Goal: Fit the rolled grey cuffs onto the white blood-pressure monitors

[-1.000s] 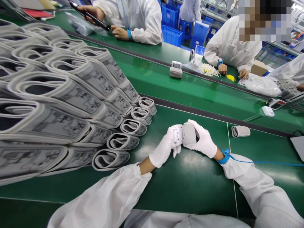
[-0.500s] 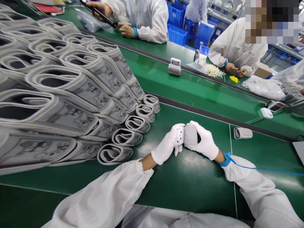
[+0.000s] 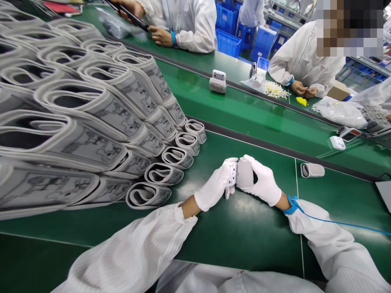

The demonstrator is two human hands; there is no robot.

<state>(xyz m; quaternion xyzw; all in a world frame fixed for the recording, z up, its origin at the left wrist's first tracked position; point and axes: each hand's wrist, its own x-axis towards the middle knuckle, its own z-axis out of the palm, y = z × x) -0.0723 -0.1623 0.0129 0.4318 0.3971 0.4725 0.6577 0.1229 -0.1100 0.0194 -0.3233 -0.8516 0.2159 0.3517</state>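
Observation:
My gloved left hand (image 3: 214,187) is closed around a small white plastic device (image 3: 233,174) with dark slots along its side. A rolled grey cuff (image 3: 244,174) is gripped in my gloved right hand (image 3: 265,182), its dark hollow showing by the thumb. Device and cuff touch each other above the green bench, between both hands. How they join is hidden by my fingers. The cuff looks like a wrist blood pressure cuff.
Many rolled grey cuffs (image 3: 88,138) are stacked at left. Another rolled cuff (image 3: 312,170) lies at right. A green conveyor (image 3: 269,118) beyond carries a cuffed device (image 3: 218,81) and a white unit (image 3: 337,142). Co-workers sit opposite. A blue cord (image 3: 345,224) trails from my right wrist.
The cuffed device and the white unit on the conveyor have shifted left. My hands stay nearly in place, and the white device has turned slightly against the cuff.

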